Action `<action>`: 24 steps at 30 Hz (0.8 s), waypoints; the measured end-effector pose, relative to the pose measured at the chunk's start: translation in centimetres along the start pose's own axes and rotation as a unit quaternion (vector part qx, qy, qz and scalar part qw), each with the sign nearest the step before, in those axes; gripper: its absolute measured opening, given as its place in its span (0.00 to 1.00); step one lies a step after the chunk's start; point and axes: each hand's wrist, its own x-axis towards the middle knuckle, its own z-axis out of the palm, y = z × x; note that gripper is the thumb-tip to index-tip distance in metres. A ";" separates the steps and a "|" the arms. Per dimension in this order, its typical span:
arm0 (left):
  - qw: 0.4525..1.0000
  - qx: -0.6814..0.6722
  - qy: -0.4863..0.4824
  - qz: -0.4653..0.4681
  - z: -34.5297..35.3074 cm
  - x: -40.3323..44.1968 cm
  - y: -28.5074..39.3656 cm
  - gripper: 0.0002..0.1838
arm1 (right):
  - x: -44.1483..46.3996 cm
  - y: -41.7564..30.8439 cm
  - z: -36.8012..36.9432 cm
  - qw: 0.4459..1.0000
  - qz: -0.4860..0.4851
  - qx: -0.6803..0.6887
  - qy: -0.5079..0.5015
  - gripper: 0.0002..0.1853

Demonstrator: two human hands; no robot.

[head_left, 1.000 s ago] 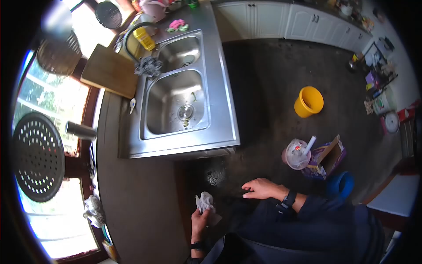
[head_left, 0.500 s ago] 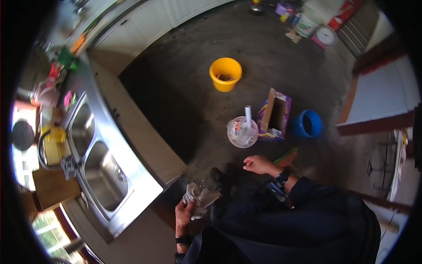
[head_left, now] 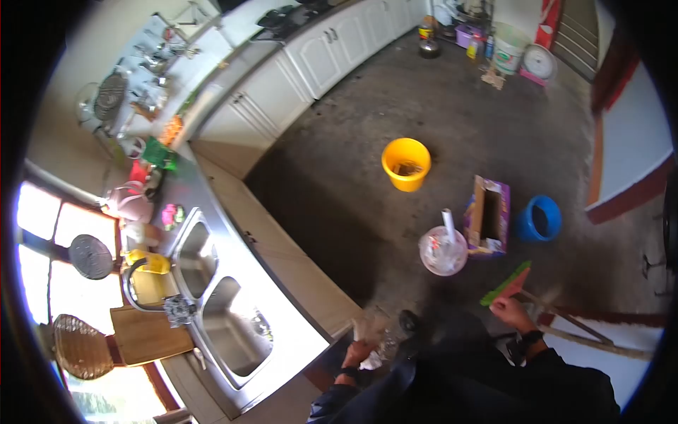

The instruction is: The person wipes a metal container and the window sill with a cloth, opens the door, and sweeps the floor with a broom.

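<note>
My left hand (head_left: 360, 352), low beside the counter corner, is closed on a crumpled, whitish, partly see-through plastic bag (head_left: 383, 343). Motion blurs the bag's edges. My right hand (head_left: 514, 313) has its fingers curled in, and whatever they may hold is hidden. Just beyond that hand lies a broom head with green bristles (head_left: 507, 284) and a pinkish body; I cannot tell whether the hand touches it. Ahead on the floor stands a pale pink bin (head_left: 443, 261) with plastic waste and a white roll (head_left: 448, 225) sticking out.
A purple open box (head_left: 503, 219) stands beside the pink bin, with a blue bucket (head_left: 540, 219) to its right. Farther off is a yellow bucket (head_left: 406, 164) with debris inside. On my left runs a steel counter with a double sink (head_left: 238, 328).
My view has swung, so the room appears shifted right and down. My right hand has come closer to the broom head. The left hand still grips the crumpled plastic bag.
</note>
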 end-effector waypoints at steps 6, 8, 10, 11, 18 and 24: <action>0.990 -0.115 0.044 -0.070 -1.6 -4.2 2.2 0.31 | 7.2 2.4 0.1 0.994 0.005 0.098 -0.049 0.16; 0.982 -0.134 0.080 -0.103 0.4 -4.0 1.4 0.30 | 10.8 2.2 -1.1 0.991 -0.033 0.116 -0.052 0.16; 0.973 -0.168 0.108 -0.118 -0.2 -5.2 4.5 0.30 | 13.6 1.2 -3.3 0.992 -0.084 0.078 -0.052 0.17; 0.970 -0.180 0.115 -0.120 -0.6 -5.6 6.0 0.30 | 14.4 -0.3 -4.5 0.994 -0.098 0.020 -0.035 0.17; 0.986 -0.118 0.058 -0.102 -1.7 -3.5 9.7 0.27 | 14.7 -1.0 -8.2 0.994 -0.081 0.077 -0.002 0.21; 0.996 -0.019 0.074 -0.040 -6.0 1.2 14.8 0.25 | 11.3 4.7 -7.5 0.996 -0.032 0.086 0.022 0.24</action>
